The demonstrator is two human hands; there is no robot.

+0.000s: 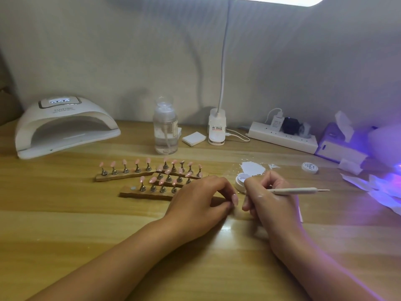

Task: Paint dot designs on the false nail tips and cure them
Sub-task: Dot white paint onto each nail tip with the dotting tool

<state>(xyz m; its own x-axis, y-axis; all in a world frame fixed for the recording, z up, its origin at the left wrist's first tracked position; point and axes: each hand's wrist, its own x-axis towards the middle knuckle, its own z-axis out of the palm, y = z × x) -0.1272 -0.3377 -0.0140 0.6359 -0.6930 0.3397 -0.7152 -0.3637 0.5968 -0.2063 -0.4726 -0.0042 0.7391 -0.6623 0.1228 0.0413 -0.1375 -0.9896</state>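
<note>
While your right grip (273, 202) pinched the one dotting pen (293, 190), its handle lay level and pointed out to your right, low over the counter (65, 213). Your left grip (199, 200) sat curled just beside it, fingertips down on the wood. I could not tell whether it held anything.

And the count! Four wooden strips (130, 175) lay fanned just beyond your left knuckles, carrying the pink false nail tips (124, 162) on little metal stands: five on the far-left strip, four on the nearest one, the rest too crowded to number. One small white jar (239, 181) stood open behind your right thumb, with one round lid (309, 167) well off to the right.

Further back stood one white curing lamp (65, 124) at far left, one clear pump bottle (165, 127), one white block (193, 138), one clip lamp (217, 127) and one power strip (282, 137).

You worked on pale, glossy wood grain against a padded grey wall (108, 51), with a violet glow (390, 170) spilling across the right edge.
</note>
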